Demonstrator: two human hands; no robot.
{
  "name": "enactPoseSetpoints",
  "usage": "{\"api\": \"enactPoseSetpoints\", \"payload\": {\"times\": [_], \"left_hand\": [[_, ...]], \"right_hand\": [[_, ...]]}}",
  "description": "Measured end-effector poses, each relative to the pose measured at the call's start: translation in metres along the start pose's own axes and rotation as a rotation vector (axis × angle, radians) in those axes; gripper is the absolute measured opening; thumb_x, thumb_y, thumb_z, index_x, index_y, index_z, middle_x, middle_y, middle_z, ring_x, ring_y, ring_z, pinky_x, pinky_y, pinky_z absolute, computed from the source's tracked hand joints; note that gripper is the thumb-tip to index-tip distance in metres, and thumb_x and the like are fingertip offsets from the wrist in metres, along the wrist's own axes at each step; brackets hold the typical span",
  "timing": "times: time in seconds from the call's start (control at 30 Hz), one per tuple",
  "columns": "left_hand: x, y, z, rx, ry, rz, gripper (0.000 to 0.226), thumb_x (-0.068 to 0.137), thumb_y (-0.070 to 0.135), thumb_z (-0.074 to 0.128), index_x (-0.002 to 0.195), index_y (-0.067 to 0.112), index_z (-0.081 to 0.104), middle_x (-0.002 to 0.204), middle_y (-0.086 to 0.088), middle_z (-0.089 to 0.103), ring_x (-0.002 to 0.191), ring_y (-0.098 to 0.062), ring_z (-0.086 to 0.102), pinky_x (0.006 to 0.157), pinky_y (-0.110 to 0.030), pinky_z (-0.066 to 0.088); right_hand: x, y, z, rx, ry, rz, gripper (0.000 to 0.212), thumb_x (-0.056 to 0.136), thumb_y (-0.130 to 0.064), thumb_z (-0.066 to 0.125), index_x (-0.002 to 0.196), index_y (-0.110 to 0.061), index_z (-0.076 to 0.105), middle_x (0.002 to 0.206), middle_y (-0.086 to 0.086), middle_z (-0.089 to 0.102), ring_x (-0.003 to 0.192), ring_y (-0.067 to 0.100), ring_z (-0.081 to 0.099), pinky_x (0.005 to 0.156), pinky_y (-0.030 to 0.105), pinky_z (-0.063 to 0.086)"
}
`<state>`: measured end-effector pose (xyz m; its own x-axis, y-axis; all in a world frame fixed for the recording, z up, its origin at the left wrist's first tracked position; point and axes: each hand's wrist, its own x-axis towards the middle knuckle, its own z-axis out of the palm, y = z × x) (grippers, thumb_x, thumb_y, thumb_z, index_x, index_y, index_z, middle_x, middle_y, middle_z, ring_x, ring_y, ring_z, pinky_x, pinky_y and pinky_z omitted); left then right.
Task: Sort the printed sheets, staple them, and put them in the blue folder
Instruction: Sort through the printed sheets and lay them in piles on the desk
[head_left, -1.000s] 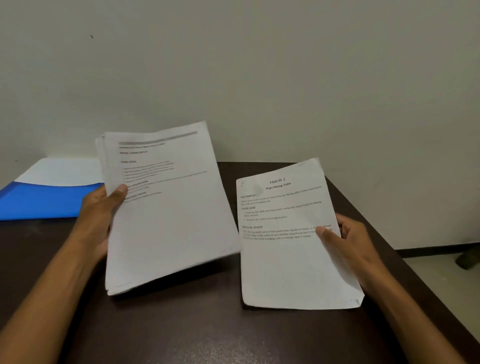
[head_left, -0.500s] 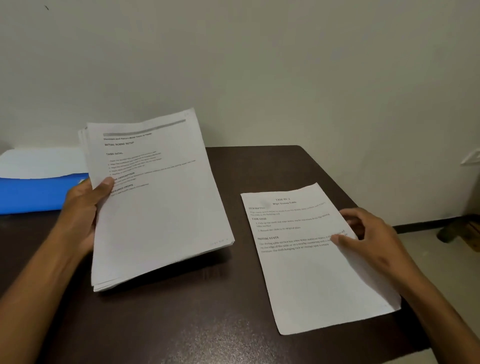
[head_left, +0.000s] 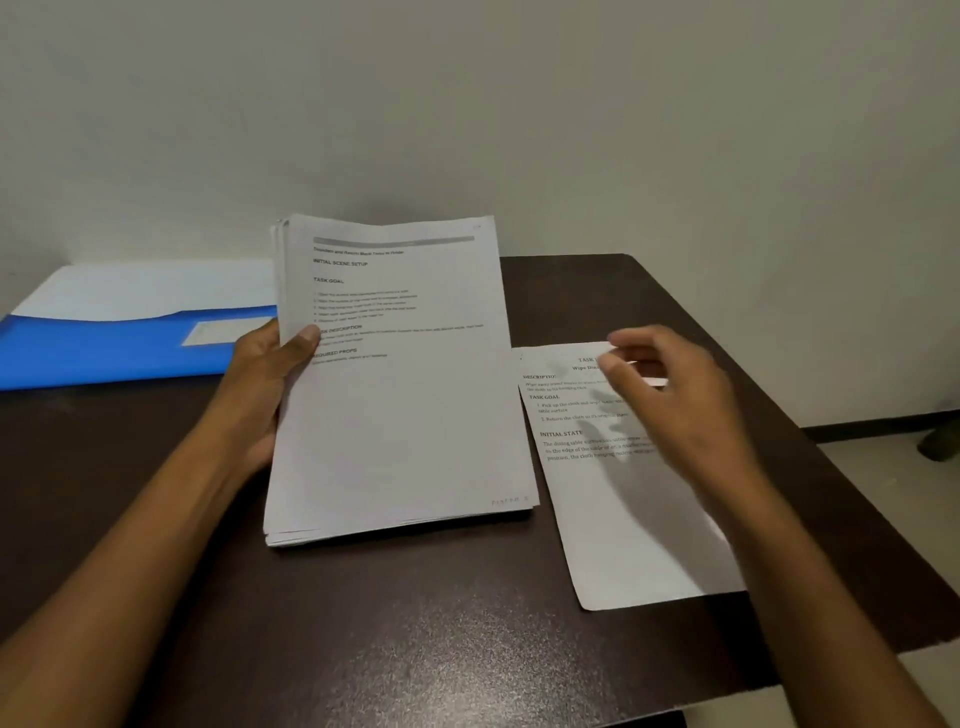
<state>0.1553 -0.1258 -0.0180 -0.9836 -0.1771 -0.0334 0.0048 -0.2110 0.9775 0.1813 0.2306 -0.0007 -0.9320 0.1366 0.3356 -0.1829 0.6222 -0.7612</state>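
My left hand (head_left: 260, 384) pinches the stack of printed sheets (head_left: 400, 384), my right hand (head_left: 670, 400) hovers loosely spread above the single sheet (head_left: 639, 530) on the counter (head_left: 415, 649); a slack pinch could fan the pages.

The top page of the stack of sheets (head_left: 400, 374) left of centre is showing the headings "INITIAL SCENE SETUP", "TASK GOAL" and "REQUIRED PROPS", with the smaller lines between them blurring past reading. The single sheet (head_left: 618, 488) lying to the right is showing "TASK GOAL" and "INITIAL STATE", a heading cut short at "DESCRIPTIO", and a title starting "TASK" and "Wipe". The label (head_left: 221, 332) on the blue folder (head_left: 104, 353) at the far left is staying unreadable.
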Motion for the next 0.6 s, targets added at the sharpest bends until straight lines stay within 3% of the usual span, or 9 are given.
{"api": "enactPoseSetpoints", "payload": {"times": [0.1, 0.17, 0.23, 0.37, 0.47, 0.6], "left_hand": [[-0.002, 0.001, 0.003, -0.016, -0.006, -0.004, 0.028, 0.107, 0.021, 0.057, 0.133, 0.019, 0.065, 0.123, -0.005, 0.077, 0.11, -0.028, 0.076, 0.09, -0.046, 0.064], [-0.003, 0.002, 0.004, -0.03, -0.007, -0.002, 0.029, 0.107, 0.021, 0.056, 0.135, 0.017, 0.064, 0.123, -0.006, 0.077, 0.112, -0.03, 0.075, 0.094, -0.049, 0.062], [-0.003, 0.004, 0.004, -0.049, -0.009, -0.004, 0.029, 0.108, 0.019, 0.055, 0.135, 0.015, 0.064, 0.124, -0.008, 0.077, 0.113, -0.031, 0.075, 0.095, -0.05, 0.061], [-0.004, 0.006, 0.002, -0.08, -0.029, -0.014, 0.029, 0.108, 0.019, 0.054, 0.135, 0.015, 0.063, 0.124, -0.01, 0.076, 0.112, -0.032, 0.075, 0.094, -0.05, 0.062], [-0.004, 0.007, -0.001, -0.109, -0.044, -0.019, 0.031, 0.109, 0.019, 0.054, 0.139, 0.014, 0.061, 0.127, -0.012, 0.075, 0.115, -0.034, 0.073, 0.097, -0.052, 0.06], [-0.004, 0.009, -0.005, -0.145, -0.089, -0.018, 0.034, 0.109, 0.02, 0.053, 0.141, 0.015, 0.06, 0.131, -0.012, 0.073, 0.12, -0.035, 0.071, 0.103, -0.055, 0.055]], "right_hand": [[-0.001, -0.022, 0.042, 0.13, -0.084, 0.038, 0.044, 0.101, -0.044, 0.064, 0.138, -0.023, 0.058, 0.122, -0.01, 0.066, 0.109, 0.006, 0.065, 0.081, 0.012, 0.049], [0.0, -0.031, 0.061, 0.188, -0.098, 0.091, 0.051, 0.1, -0.049, 0.063, 0.144, -0.026, 0.05, 0.121, -0.011, 0.063, 0.104, 0.005, 0.063, 0.082, 0.02, 0.05], [0.0, -0.035, 0.072, 0.236, -0.073, 0.127, 0.054, 0.098, -0.049, 0.067, 0.143, -0.027, 0.048, 0.112, -0.015, 0.063, 0.095, 0.004, 0.064, 0.083, 0.025, 0.056], [0.0, -0.037, 0.083, 0.328, -0.002, 0.184, 0.046, 0.093, -0.043, 0.076, 0.132, -0.029, 0.056, 0.103, -0.016, 0.066, 0.096, 0.008, 0.067, 0.089, 0.041, 0.063], [0.001, -0.039, 0.089, 0.349, 0.06, 0.188, 0.035, 0.092, -0.036, 0.078, 0.121, -0.029, 0.061, 0.098, -0.01, 0.07, 0.092, 0.011, 0.07, 0.084, 0.042, 0.064], [0.001, -0.045, 0.094, 0.415, 0.117, 0.129, 0.019, 0.092, -0.023, 0.078, 0.108, -0.028, 0.068, 0.092, -0.007, 0.074, 0.083, 0.011, 0.074, 0.076, 0.033, 0.065]]}}
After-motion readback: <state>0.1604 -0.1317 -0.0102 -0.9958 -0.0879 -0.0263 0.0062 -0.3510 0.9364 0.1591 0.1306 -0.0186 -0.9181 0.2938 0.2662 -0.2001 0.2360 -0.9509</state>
